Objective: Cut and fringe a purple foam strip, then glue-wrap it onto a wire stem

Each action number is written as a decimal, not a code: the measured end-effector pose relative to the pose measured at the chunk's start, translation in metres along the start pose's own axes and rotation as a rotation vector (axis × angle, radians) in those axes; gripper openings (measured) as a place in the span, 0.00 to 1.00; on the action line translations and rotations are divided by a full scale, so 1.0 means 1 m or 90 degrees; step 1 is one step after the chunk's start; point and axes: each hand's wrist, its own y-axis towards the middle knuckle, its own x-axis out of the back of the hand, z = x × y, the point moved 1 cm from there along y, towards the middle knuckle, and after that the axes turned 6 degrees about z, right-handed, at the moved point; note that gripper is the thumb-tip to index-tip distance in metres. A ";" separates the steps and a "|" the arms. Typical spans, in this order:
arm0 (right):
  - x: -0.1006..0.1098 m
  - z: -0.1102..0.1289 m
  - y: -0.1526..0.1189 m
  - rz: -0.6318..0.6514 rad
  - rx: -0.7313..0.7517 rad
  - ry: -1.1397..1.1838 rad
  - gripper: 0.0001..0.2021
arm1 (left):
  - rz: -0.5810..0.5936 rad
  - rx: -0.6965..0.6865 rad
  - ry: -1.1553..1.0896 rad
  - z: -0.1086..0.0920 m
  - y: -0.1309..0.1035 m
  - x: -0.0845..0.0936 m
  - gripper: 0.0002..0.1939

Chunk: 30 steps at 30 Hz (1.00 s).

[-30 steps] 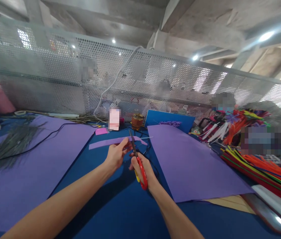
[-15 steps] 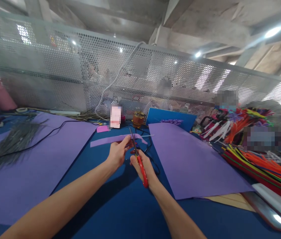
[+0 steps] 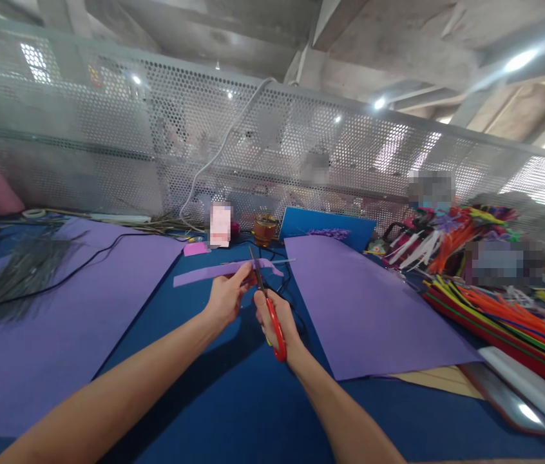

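Observation:
My left hand (image 3: pixel 228 295) pinches a purple paper strip (image 3: pixel 195 276) between thumb and fingers, above the blue table. The strip's long end points left and its short curled end bends to the right. My right hand (image 3: pixel 279 316) is closed around the red handles of a pair of scissors (image 3: pixel 276 328). The blades point up and away and cross the strip just right of my left thumb. A thin pale stick (image 3: pixel 285 261) pokes out to the right behind the strip; what holds it is hidden.
Large purple sheets lie left (image 3: pixel 122 303) and right (image 3: pixel 379 309). Grey wires (image 3: pixel 21 277) rest on the left sheet. Behind stand a lit phone (image 3: pixel 219 224), an amber jar (image 3: pixel 265 229) and a perforated metal screen (image 3: pixel 253 142). Colourful pipe cleaners (image 3: pixel 509 322) fill the right side.
The view has shifted slightly. The scissors' handles look closer together, and my right thumb has moved up a little. My left hand keeps its hold on the strip.

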 end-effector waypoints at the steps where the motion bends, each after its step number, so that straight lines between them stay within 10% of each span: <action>1: 0.000 0.000 0.000 0.010 0.002 -0.001 0.22 | 0.000 0.002 -0.001 0.000 0.000 0.000 0.10; 30: 0.006 0.002 0.003 0.064 0.073 -0.052 0.19 | -0.030 0.007 0.019 -0.003 0.005 0.001 0.13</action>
